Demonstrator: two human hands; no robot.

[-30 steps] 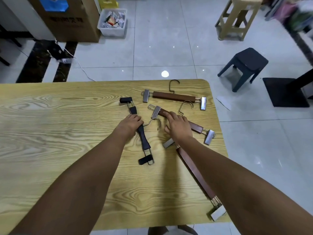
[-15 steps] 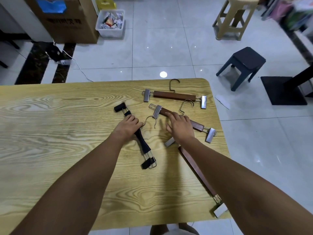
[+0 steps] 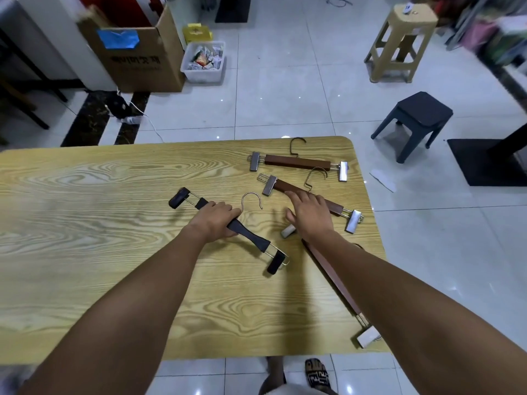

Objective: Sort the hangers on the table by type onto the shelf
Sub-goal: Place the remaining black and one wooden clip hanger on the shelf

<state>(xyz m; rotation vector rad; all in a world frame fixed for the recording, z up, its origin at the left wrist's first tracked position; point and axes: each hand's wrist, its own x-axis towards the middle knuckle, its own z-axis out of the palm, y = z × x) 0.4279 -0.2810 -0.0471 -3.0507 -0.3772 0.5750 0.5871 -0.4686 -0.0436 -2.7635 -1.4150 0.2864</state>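
Note:
On the wooden table (image 3: 85, 223) lie a black clip hanger (image 3: 251, 240) and three brown wooden clip hangers. My left hand (image 3: 216, 220) is closed around the black hanger's bar near its metal hook. My right hand (image 3: 310, 215) rests flat, fingers spread, on the middle brown hanger (image 3: 333, 208). Another brown hanger (image 3: 298, 162) lies at the far edge. The third brown hanger (image 3: 336, 283) runs under my right forearm toward the near right corner. No shelf is in view.
Beyond the table stand a cardboard box (image 3: 137, 55), a white bin of scraps (image 3: 204, 62), a beige stool (image 3: 399, 44) and a dark blue stool (image 3: 416, 118). A black stand base (image 3: 484, 163) sits at right. The table's right edge is close to the hangers.
My left hand has swung the black hanger, its far clip moving left and its near end right. The right hand stays on the middle brown hanger. The view has tilted up a little.

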